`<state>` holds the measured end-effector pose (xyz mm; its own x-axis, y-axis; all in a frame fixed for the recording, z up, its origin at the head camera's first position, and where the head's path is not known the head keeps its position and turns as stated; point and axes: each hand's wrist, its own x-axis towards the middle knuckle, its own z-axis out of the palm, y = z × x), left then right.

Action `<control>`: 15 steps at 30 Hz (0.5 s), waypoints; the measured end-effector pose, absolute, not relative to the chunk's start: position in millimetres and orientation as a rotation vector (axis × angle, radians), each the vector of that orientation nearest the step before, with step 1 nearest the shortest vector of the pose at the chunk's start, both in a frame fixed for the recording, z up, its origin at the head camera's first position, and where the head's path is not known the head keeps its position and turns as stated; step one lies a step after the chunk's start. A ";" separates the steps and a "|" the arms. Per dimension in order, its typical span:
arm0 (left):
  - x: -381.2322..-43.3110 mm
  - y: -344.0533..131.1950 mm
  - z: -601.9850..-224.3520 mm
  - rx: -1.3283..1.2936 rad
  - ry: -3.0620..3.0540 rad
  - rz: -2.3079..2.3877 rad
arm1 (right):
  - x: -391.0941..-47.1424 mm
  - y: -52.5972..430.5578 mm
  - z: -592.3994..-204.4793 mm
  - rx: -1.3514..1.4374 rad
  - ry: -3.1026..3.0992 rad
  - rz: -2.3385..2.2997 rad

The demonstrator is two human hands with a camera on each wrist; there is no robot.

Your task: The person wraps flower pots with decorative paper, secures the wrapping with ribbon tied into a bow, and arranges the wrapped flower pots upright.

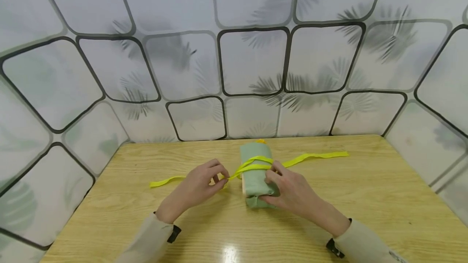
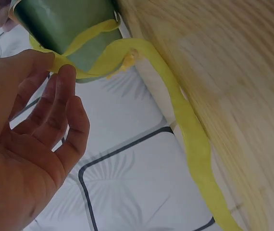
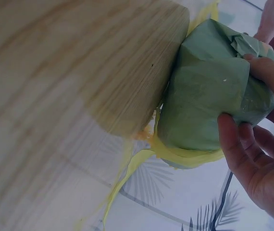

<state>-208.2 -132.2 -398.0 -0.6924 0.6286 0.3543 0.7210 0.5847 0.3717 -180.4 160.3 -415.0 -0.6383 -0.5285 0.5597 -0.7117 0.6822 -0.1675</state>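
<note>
Mid-bench (image 1: 109,198), in the head view, sits a green wrapped parcel (image 1: 254,180), lying lengthwise away from the person, w/ yellow ribbon (image 1: 318,155) across its top in two strands. One ribbon tail runs out L, the other R, both on the bench. L hand (image 1: 202,180) is just beside the parcel; R hand (image 1: 292,190) is on its R side, approx. the near half. Step in hand: looks like winding or tying the ribbon round the parcel; no finished knot that I can see.

L wrist view: L hand pinches the ribbon btwn thumb & fingertip, other fingers loosely bent; a long length trails off past the parcel. Small orange bit (image 2: 130,58) by the parcel's end, can't tell what.

R wrist view: R hand grips the parcel, thumb near the folded end, fingers along the side. Next move prob. calls for a steady parcel & a taut ribbon, w/o the strands slipping.
</note>
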 end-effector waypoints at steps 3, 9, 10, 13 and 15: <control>-206.8 -140.0 -397.7 -1.106 -2.649 -0.750 | -180.4 160.0 -415.3 0.959 -2.416 0.511; -204.3 -157.5 -390.6 -1.066 -2.728 -0.764 | -179.8 159.0 -415.7 0.957 -2.413 0.506; -204.1 -160.5 -389.3 -1.066 -2.739 -0.765 | -179.7 159.0 -415.7 0.956 -2.411 0.507; -203.8 -169.3 -386.5 -1.051 -2.767 -0.766 | -179.9 159.2 -416.2 0.951 -2.409 0.504; -203.7 -175.1 -385.4 -1.036 -2.782 -0.769 | -180.0 159.3 -416.0 0.949 -2.410 0.505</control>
<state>-203.7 -175.1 -385.4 -0.7692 0.5935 0.2368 0.6308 0.6464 0.4293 -180.0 159.3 -416.0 -0.6335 -0.5241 0.5691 -0.7085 0.6885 -0.1546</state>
